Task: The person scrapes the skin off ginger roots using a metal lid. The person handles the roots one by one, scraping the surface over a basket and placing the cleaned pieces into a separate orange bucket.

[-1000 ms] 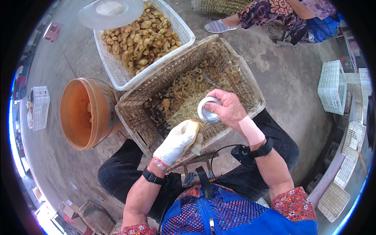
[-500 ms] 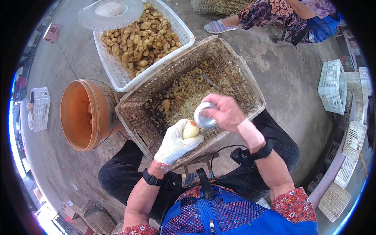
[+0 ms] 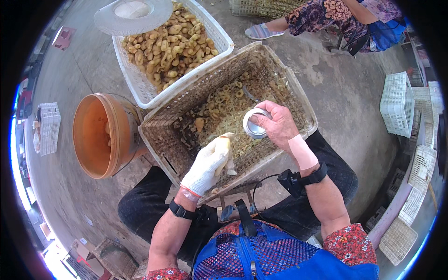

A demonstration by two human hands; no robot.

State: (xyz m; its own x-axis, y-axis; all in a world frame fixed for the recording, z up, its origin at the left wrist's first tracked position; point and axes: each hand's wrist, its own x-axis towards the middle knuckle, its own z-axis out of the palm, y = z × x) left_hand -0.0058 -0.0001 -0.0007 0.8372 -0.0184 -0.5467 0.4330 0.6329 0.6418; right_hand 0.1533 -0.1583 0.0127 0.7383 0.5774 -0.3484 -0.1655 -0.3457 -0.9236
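Note:
Over a dirty plastic crate (image 3: 191, 102), both of my hands are at work. My left hand (image 3: 208, 163), in a white knitted glove, is closed around a pale yellow peeled vegetable (image 3: 230, 144), mostly hidden by the fingers. To its right, my bare right hand (image 3: 280, 125) grips a shiny round metal ring (image 3: 248, 122), like a short open can, with the thumb hooked inside it. The ring is apart from the vegetable. Inside the crate lie yellowish shavings and ring-shaped scraps (image 3: 219, 108), along with a curved metal strip (image 3: 250, 94).
A white crate (image 3: 226, 50) full of knobbly yellow-brown vegetables (image 3: 170, 46) adjoins the far left side, a pale wide-brimmed hat (image 3: 105, 21) over its corner. An orange bucket (image 3: 79, 135) stands left. Another person's foot (image 3: 265, 31) rests far right; stacked crates (image 3: 396, 105) line the right.
My right hand has drawn the metal ring right and away from the vegetable. My left hand has turned, and its fingers now cover most of the vegetable.

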